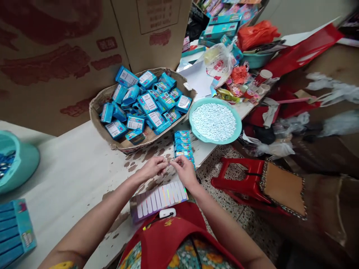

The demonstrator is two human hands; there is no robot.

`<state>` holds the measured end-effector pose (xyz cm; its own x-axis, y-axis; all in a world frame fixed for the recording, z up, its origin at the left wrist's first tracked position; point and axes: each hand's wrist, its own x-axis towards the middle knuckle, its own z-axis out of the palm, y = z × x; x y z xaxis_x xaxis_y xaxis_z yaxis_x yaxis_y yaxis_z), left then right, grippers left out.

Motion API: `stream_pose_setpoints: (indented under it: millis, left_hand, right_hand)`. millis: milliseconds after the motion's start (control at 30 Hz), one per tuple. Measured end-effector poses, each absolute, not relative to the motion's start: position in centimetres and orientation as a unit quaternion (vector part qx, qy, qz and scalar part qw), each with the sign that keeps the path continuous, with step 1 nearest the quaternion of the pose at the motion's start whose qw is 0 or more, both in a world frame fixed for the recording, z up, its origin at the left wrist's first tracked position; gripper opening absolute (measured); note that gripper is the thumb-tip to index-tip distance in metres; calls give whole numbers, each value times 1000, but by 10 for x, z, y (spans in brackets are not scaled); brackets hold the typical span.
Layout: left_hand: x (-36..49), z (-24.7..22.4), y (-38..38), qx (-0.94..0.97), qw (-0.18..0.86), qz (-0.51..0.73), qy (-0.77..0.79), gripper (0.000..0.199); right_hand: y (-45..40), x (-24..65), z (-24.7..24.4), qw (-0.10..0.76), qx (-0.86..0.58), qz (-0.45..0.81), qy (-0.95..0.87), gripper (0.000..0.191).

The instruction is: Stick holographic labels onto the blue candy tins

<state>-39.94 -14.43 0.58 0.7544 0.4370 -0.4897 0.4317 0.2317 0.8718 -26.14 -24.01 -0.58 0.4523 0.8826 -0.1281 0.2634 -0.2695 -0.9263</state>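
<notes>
Over the table's front part, my left hand [155, 167] and my right hand [185, 171] meet fingertip to fingertip. Both are closed in a pinch; whatever lies between them is too small to make out. Just beyond my right hand stands a row of small blue printed boxes [183, 144], its near end partly hidden by that hand. Below my hands, close to my red apron, lies a shiny sticker sheet [161, 200] with several pale oblong strips. A turquoise basin [238, 125] full of small pale-blue pellets [214, 121] sits past the row, to the right.
A cut-down cardboard tray [102, 136] heaped with blue boxes [147, 102] stands behind my hands, before a large carton [70, 63]. Another turquoise tub [28, 160] and a blue pack [26, 224] are at left. A red stool [238, 175] stands right of the table.
</notes>
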Motion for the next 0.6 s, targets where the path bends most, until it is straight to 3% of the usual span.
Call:
stream_pose_setpoints:
  millis: [200,333,500,600]
  left_hand:
    - [-339,-16,-111,693,636,85,328,15]
    - [-316,-35,-100,706,609,91,351,9]
    - [-312,-53,-103,622,686,93,366,12]
    - [-311,-62,-114,567,705,111,411,17]
  right_hand:
    - [-208,-211,-41,432,-822,134,-345,17]
    - [-190,-192,-62,416,-841,150,-310,15]
    - [-188,-185,-75,417,-856,168,-257,26]
    - [-191,-185,-75,409,-855,160,-275,24]
